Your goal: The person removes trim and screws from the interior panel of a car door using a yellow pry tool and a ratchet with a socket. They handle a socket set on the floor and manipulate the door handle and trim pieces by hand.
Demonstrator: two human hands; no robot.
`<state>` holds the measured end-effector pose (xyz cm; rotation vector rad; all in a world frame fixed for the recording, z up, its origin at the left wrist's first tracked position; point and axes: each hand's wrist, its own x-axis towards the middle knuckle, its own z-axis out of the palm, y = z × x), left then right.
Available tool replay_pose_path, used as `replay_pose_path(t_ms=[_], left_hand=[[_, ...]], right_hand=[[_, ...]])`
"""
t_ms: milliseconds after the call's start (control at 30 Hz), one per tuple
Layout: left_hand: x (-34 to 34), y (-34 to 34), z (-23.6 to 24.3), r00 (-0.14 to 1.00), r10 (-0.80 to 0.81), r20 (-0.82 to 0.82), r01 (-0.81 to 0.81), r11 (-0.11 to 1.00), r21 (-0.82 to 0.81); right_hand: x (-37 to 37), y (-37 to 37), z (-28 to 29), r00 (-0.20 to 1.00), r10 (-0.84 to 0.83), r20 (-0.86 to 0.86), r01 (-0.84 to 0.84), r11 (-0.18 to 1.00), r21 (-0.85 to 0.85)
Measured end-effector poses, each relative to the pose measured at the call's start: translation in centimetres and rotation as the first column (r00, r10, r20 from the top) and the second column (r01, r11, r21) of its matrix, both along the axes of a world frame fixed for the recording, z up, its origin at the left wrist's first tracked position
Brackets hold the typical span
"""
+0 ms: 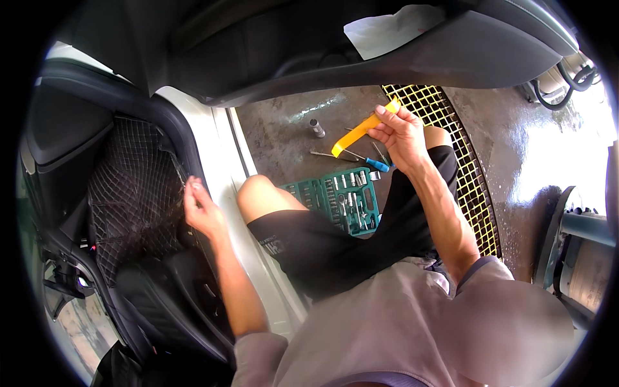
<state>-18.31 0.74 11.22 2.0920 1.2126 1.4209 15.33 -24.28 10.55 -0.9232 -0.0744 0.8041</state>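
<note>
My right hand (402,137) is closed around one end of a yellow plastic trim pry tool (358,133), raised over the floor. The tool's hooked free end points down and left. Beside the car's door opening, my left hand (205,210) is held up with fingers and thumb drawn together; whatever is between them, if anything, cannot be made out. It is nearest to the black quilted floor mat (132,177) and the door seal. Below the pry tool, a blue-handled screwdriver (376,165) lies on the floor among other thin tools.
An opened green socket set case (334,201) lies between my knees. A short metal cylinder (316,128) stands on the wet floor. The black door panel (387,71) hangs across the top; the white sill (222,187) runs along my left. Yellow floor grating (476,193) curves on the right.
</note>
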Motion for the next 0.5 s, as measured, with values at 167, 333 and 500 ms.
replay_pose_path(t_ms=[167, 333, 500], left_hand=[[8.4, -12.4, 4.0, 0.831, -0.515, 0.209, 0.552, 0.717, -0.426], [13.8, -17.2, 3.2, 0.771, -0.580, 0.262, 0.596, 0.513, -0.618], [13.0, -17.5, 0.8, 0.884, -0.447, 0.140, 0.364, 0.466, -0.806]], right_hand=[[-1.8, -1.3, 3.0, 0.999, -0.030, -0.029, 0.033, 0.992, 0.122], [-4.5, -2.7, 5.4, 0.996, -0.087, 0.028, 0.086, 0.996, 0.034], [-5.5, -6.3, 2.6, 0.938, 0.224, 0.265, -0.117, 0.923, -0.367]])
